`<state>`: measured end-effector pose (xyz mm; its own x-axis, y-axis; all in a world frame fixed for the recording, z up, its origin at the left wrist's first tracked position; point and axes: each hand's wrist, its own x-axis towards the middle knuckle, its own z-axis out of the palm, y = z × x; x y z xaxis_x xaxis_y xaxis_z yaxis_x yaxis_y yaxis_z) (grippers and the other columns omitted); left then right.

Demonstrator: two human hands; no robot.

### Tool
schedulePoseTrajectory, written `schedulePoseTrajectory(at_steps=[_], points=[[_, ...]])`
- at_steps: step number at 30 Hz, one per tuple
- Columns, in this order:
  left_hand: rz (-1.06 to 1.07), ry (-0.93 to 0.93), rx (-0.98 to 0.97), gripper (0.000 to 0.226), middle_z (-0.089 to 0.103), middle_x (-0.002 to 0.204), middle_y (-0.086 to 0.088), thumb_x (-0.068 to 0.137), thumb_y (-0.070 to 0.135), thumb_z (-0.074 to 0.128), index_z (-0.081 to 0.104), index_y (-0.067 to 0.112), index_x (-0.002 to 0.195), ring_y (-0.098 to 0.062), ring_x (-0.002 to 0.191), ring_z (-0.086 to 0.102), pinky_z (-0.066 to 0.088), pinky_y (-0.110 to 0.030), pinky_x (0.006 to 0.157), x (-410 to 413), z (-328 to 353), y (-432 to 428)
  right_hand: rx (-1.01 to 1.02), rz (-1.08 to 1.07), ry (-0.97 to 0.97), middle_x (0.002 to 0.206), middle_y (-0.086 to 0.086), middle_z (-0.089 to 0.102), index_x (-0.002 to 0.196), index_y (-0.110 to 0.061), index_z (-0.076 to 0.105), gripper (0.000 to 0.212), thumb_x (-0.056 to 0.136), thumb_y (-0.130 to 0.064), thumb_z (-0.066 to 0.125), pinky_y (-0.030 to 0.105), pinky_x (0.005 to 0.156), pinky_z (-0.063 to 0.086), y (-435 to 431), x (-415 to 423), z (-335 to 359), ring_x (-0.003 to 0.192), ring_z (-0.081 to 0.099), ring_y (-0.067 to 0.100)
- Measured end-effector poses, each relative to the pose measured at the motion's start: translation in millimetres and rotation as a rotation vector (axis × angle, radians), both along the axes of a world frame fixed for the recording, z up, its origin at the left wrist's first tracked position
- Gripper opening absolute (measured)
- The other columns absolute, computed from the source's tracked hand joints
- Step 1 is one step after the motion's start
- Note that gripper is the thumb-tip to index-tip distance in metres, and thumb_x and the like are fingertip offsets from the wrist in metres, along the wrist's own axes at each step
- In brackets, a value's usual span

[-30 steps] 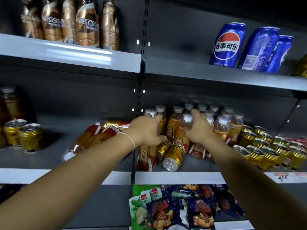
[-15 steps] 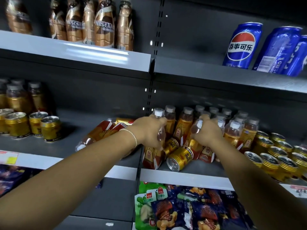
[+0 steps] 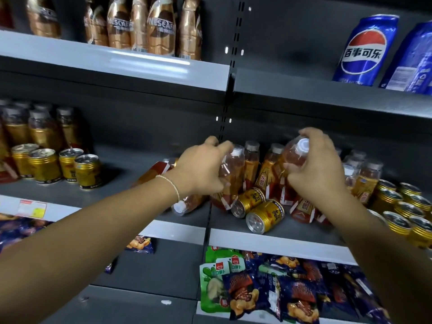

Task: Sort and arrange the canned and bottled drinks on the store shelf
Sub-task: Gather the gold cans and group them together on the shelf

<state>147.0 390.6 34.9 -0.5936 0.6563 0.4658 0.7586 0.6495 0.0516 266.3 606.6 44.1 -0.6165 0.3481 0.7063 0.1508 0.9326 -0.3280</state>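
My left hand (image 3: 201, 169) grips an amber tea bottle (image 3: 230, 174) with a white cap, at the middle shelf's centre. Just to the right, a second tea bottle (image 3: 295, 155) is lifted and tilted, with my right hand (image 3: 315, 171) curled round its neck. Below my hands two gold cans (image 3: 265, 216) lie on their sides on the grey middle shelf (image 3: 268, 239). A tea bottle (image 3: 184, 205) lies flat under my left wrist. More upright tea bottles (image 3: 251, 164) stand behind.
Upright gold cans (image 3: 402, 216) crowd the shelf's right end; more gold cans (image 3: 53, 167) and bottles stand at the left. Brown coffee bottles (image 3: 161, 29) and blue Pepsi cans (image 3: 364, 50) fill the top shelf. Snack bags (image 3: 268, 291) lie on the shelf below.
Both hands have risen, each lifting a tea bottle off the shelf. The right bottle now sits higher and tilted. My view has shifted left.
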Motion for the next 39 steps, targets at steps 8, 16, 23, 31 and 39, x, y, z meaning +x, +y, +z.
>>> schedulePoseTrajectory(at_steps=[8, 16, 23, 31, 39], points=[[0.016, -0.057, 0.117, 0.069, 0.051, 0.110, 0.001, 0.065, 0.049, 0.077, 0.043, 0.034, 0.124, -0.025, 0.077, 0.061, 0.056, -0.038, 0.066, -13.1, 19.9, -68.1, 0.128, 0.159, 0.128, 0.137, 0.007, 0.046, 0.137, -0.015, 0.044, 0.070, 0.077, -0.010, 0.080, 0.019, 0.100, 0.028, -87.4, -10.6, -7.0, 0.128, 0.044, 0.024], [0.038, -0.049, 0.134, 0.062, 0.051, 0.096, 0.001, 0.059, 0.037, 0.068, 0.048, 0.030, 0.118, -0.026, 0.072, 0.059, 0.056, -0.037, 0.060, -26.7, 19.3, -161.3, 0.116, 0.317, 0.210, 0.130, 0.017, 0.051, 0.131, -0.003, 0.050, 0.069, 0.071, -0.002, 0.083, 0.024, 0.105, 0.033, -186.5, -46.7, -5.1, 0.123, 0.046, 0.026], [0.170, -0.067, 0.159, 0.058, 0.052, 0.090, 0.000, 0.057, 0.035, 0.066, 0.050, 0.028, 0.112, -0.026, 0.085, 0.059, 0.054, -0.035, 0.062, -69.4, 19.7, -305.8, 0.007, 0.507, 0.157, 0.132, 0.011, 0.049, 0.135, -0.008, 0.048, 0.073, 0.071, -0.004, 0.084, 0.037, 0.101, 0.044, -324.7, -117.5, -11.7, 0.121, 0.050, 0.027], [0.378, -0.024, 0.141, 0.065, 0.047, 0.083, 0.002, 0.062, 0.041, 0.077, 0.049, 0.024, 0.118, -0.026, 0.090, 0.056, 0.037, -0.028, 0.058, -100.4, 9.1, -430.1, -0.060, 0.678, 0.086, 0.130, -0.005, 0.042, 0.137, -0.021, 0.044, 0.075, 0.074, -0.012, 0.084, 0.025, 0.092, 0.041, -427.1, -175.3, -10.4, 0.114, 0.043, 0.007], [0.531, -0.003, 0.201, 0.066, 0.040, 0.096, 0.000, 0.067, 0.032, 0.074, 0.044, 0.022, 0.126, -0.029, 0.070, 0.055, 0.038, -0.028, 0.055, -125.6, 2.7, -479.3, -0.015, 0.687, 0.065, 0.134, 0.002, 0.044, 0.138, -0.021, 0.043, 0.074, 0.075, -0.014, 0.082, 0.034, 0.094, 0.047, -455.4, -231.7, -4.9, 0.118, 0.050, 0.021]])
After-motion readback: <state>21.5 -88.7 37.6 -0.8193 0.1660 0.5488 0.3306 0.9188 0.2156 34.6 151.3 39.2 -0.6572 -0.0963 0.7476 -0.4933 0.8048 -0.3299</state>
